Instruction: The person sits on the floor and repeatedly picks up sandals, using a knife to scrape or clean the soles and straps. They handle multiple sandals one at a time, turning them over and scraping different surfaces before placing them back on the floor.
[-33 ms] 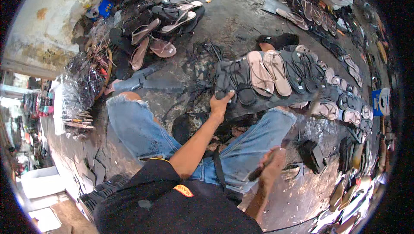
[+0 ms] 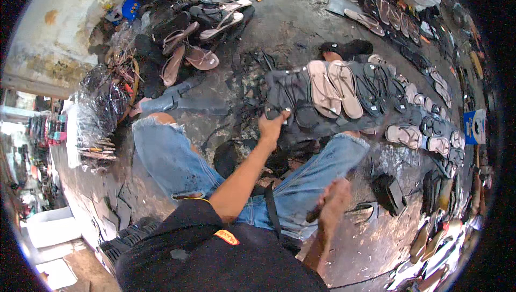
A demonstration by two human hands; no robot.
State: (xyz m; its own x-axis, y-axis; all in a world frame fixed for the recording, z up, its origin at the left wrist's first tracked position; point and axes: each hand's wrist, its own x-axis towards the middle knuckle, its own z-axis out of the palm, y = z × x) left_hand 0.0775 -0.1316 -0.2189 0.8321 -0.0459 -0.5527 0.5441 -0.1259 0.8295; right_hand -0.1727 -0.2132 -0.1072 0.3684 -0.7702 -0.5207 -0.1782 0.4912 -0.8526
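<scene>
Left hand point(image 2: 273, 126) on flat dark sandal point(image 2: 277, 91)

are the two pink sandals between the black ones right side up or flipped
Right side up: the pink sandals show their insoles and thin straps on top.

Lies flat, left of the pale pink sandals point(image 2: 320, 85), as a black strapped sandal point(image 2: 277, 88); shows nearer the wearer than them as a dark, blurred object point(image 2: 313, 215).
</scene>
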